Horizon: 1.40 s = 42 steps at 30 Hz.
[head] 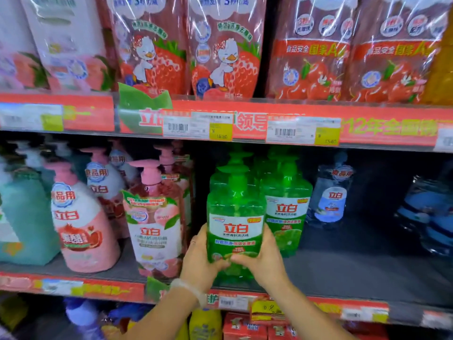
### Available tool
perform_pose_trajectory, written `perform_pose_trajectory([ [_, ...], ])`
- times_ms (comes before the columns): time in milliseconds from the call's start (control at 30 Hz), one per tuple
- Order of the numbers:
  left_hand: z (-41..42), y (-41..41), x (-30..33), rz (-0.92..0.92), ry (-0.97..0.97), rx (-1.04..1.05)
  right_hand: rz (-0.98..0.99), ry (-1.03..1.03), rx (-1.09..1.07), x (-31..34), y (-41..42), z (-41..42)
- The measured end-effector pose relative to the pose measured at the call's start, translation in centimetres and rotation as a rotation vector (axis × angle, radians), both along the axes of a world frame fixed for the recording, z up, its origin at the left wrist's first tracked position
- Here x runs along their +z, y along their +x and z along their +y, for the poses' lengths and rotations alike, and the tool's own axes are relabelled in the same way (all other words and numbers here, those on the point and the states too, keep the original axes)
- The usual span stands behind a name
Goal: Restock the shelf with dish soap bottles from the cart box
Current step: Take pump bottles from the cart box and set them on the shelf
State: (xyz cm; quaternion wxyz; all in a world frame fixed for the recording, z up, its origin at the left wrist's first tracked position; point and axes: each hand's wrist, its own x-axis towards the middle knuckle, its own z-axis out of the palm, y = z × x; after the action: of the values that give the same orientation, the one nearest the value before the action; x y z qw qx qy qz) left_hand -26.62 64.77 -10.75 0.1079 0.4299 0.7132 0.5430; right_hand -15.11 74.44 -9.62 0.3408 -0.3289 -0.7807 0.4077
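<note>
Both hands clasp one green bottle low on its body: the left hand curls round its left side and under the base, the right hand wraps the right side, fingers meeting across the front below the label. This bottle stands upright at the front edge of the middle shelf, whether resting on it or just above cannot be told. More green bottles stand touching it behind and to the right. Just left, a peach bottle with a pink pump crowds the left hand, and further left stand a pink bottle and a teal bottle. To the right the shelf lies bare near the front, with a blue bottle set back and wrapped blue packs at the far right. Overhead, the upper shelf's red price strip hangs close above the green pumps, with strawberry refill pouches standing on it. A clear bracelet circles the left wrist.
</note>
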Motion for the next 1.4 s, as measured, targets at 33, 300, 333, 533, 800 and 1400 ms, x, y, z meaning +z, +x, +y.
perform_pose_trajectory([
  [33,-0.1,-0.1,0.0,0.005,-0.01,-0.004,-0.008,0.015,0.002,0.1,0.0,-0.1],
  [300,-0.4,-0.7,-0.2,0.034,-0.074,0.008,-0.037,0.044,-0.015,0.5,0.0,-0.5],
  [333,-0.4,-0.8,-0.1,0.027,-0.076,0.008,-0.038,0.043,-0.018,0.5,0.0,-0.7],
  [533,-0.5,-0.8,-0.3,-0.009,-0.086,0.008,-0.025,0.028,-0.027,0.5,-0.2,-1.0],
  [800,-0.3,-0.7,-0.2,-0.045,-0.093,0.001,-0.038,-0.009,-0.026,0.5,-0.4,-1.1],
  [1400,-3.1,11.3,-2.7,0.305,-0.319,-0.01,-0.583,0.325,-0.038,-2.6,9.9,-5.7],
])
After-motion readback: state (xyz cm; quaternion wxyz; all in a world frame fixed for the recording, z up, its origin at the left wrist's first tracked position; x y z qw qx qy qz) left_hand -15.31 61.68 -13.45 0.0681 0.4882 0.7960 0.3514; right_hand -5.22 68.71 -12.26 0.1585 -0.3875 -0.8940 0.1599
